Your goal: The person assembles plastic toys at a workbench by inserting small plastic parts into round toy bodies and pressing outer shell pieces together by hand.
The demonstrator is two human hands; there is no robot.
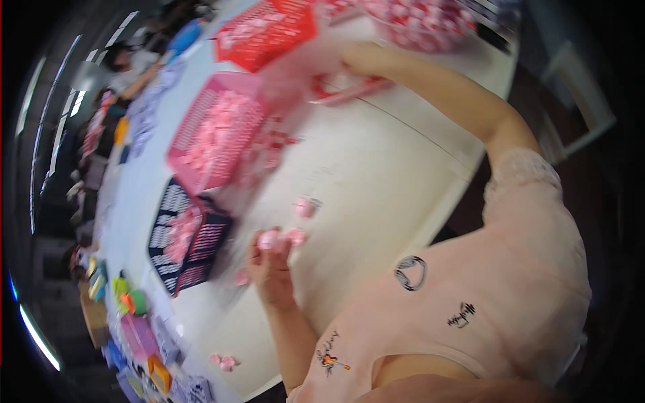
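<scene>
My left hand (272,272) is closed around a small pink plastic piece (269,240), held between thumb and fingers just above the white table (376,195). Beside those fingers lies another pink piece (295,236), and a rounded pink piece (304,207) rests a little farther off. My right arm stretches to the far side, where my right hand (363,59) hovers at a shallow pink tray (346,93) with red pieces in it. Blur smears the right hand's fingers, so I cannot make out whether they grip anything.
A pink basket (176,161) and a dark blue basket (201,258) hold pink pieces. Beyond stands a red basket (295,33); a clear round tub (420,43) of red and pink pieces is at the far right. Loose pieces (272,151) lie scattered. A person (134,74) sits across.
</scene>
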